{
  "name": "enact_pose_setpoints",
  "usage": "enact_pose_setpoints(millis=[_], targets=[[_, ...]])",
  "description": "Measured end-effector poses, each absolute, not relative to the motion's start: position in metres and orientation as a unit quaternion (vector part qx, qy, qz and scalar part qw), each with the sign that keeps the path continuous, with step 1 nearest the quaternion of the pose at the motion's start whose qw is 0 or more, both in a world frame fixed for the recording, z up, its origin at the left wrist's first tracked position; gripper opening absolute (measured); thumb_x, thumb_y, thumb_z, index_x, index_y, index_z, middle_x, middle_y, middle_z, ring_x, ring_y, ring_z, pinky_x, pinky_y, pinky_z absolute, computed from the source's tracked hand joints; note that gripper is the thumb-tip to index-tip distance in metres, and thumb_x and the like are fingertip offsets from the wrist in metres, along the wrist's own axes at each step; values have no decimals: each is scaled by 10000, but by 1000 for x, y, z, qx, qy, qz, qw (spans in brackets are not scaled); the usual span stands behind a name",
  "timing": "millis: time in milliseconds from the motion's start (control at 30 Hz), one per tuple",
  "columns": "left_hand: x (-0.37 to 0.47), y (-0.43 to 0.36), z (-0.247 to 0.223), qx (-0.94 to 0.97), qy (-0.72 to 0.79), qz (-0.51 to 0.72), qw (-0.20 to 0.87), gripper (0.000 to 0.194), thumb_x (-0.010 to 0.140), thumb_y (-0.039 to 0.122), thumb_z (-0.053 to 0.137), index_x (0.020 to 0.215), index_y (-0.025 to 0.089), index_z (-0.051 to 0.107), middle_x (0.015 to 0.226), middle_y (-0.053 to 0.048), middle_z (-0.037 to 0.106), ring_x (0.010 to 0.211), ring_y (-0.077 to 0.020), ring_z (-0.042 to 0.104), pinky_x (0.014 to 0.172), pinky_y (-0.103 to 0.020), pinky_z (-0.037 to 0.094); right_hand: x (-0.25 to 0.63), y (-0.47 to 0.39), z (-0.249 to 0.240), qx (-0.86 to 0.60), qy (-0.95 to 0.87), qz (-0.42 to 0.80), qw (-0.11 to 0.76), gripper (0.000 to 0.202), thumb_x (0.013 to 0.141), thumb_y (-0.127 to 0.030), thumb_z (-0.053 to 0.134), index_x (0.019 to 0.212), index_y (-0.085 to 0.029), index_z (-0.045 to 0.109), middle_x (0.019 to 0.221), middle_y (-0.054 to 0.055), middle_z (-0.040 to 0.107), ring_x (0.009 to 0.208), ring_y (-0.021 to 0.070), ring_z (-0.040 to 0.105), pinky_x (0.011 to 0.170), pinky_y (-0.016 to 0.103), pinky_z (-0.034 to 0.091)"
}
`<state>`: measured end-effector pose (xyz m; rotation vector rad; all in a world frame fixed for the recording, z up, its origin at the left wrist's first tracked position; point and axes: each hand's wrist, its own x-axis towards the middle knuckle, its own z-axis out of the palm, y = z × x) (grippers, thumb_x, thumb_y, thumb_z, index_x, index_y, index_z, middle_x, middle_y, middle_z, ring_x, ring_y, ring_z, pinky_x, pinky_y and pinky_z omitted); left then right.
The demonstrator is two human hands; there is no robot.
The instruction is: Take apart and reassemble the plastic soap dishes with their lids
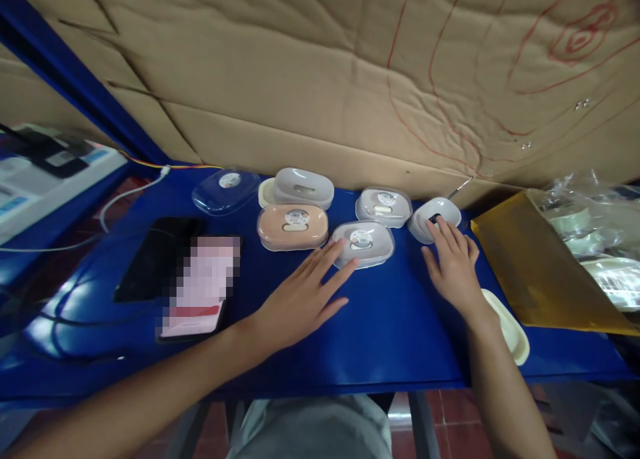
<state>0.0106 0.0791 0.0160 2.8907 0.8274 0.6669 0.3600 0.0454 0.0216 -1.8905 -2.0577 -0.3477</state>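
Observation:
My left hand (305, 299) has its fingers spread, the fingertips at the near left edge of a grey dish with a clear, labelled lid (367, 244). My right hand (453, 262) reaches over the near edge of a white bowl-like dish (440, 213), fingers apart, beside a small dark object in it. Between and behind them stands another lidded white dish (384, 207). A peach lidded dish (293, 227) lies left, with a grey dish (303, 189) and part of a cream one behind it. A cream dish (507, 329) lies partly under my right forearm.
A loose clear lid (226, 191) lies at the back left. Two phones, one dark (156, 259) and one lit (203, 282), lie near cables. A yellow bag (530, 265) with wrapped items is at the right. A cardboard wall (280, 79) rises behind the blue table (390, 332).

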Motion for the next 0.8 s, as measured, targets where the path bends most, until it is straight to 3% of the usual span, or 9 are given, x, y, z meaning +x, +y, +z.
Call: enact_pose_setpoints(millis=[100,233,300,367,467,667,800], targets=[[4,91,22,908,349,230,-14,573,1079,282,584,1627,186,446,1714,-245,405,1601,-412,401,1255,-647,411,365,46,22,-658,-723,-116,179,539,1117,-322,465,1654,-320,413,1682,195,488,1514,453,486,1165,686,352],[-10,107,29,851,477,211,-59,583,1057,331,612,1598,157,482,1674,-290,435,1548,-536,420,1162,-820,382,330,42,26,-572,-792,-82,197,561,1111,-279,487,1661,-338,394,1685,118,507,1529,361,493,1194,604,383],[-14,106,31,850,486,194,-50,561,1047,310,615,1573,147,505,1632,-290,481,1500,-534,473,1088,-778,486,306,37,27,-519,-833,-70,180,569,1105,-268,511,1661,-321,401,1697,103,494,1541,330,484,1223,583,371],[-13,96,34,859,477,182,-38,525,1029,263,629,1538,164,542,1556,-263,553,1430,-483,545,1013,-651,596,286,31,25,-478,-861,-74,159,541,1101,-281,537,1636,-301,451,1700,101,490,1543,313,479,1244,559,354],[-3,70,37,874,457,165,-21,486,1011,208,636,1494,219,579,1448,-206,621,1322,-421,612,915,-545,657,269,25,20,-432,-886,-96,138,491,1102,-345,570,1586,-273,528,1675,104,525,1530,304,487,1254,531,333],[14,66,44,918,328,196,108,519,1079,252,515,1592,232,436,1590,-164,533,1452,-321,560,1147,-503,563,273,29,16,-440,-883,-90,134,523,1110,-408,568,1606,-253,505,1626,109,582,1478,315,530,1240,550,309],[8,129,51,883,435,177,21,484,1095,221,443,1576,206,492,1634,-193,496,1519,-387,494,1207,-599,472,286,35,18,-491,-853,-88,151,484,1101,-337,553,1568,-213,534,1622,134,580,1492,325,523,1216,541,331]])
